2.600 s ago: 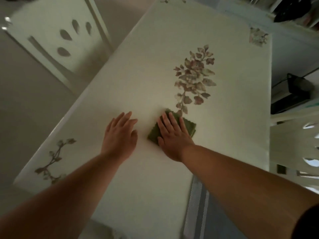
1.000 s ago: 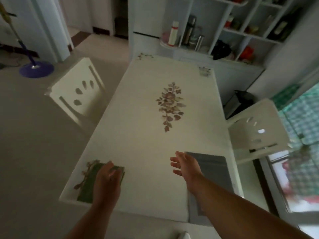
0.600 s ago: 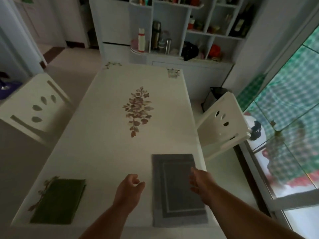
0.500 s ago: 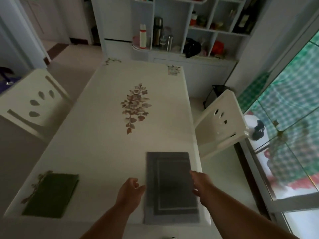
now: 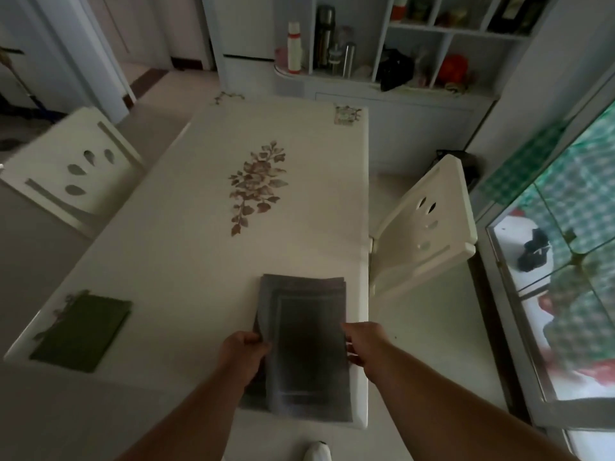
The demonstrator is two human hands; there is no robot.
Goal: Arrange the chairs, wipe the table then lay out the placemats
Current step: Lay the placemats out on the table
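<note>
Head view: both hands pinch the stack of grey placemats point(image 5: 307, 331) at the desk's point(image 5: 186, 261) near right corner, left hand point(image 5: 241, 352) on its left edge, right hand point(image 5: 364, 342) on its right.

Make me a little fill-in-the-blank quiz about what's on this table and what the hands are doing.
1. Both hands, the left hand and the right hand, grip the stack of grey ____.
2. The folded cloth at the table's near left corner is ____ in colour.
3. A white ____ stands at each long side of the table.
4. The table's middle bears a printed ____ pattern.

Missing words: placemats; green; chair; leaf
</note>
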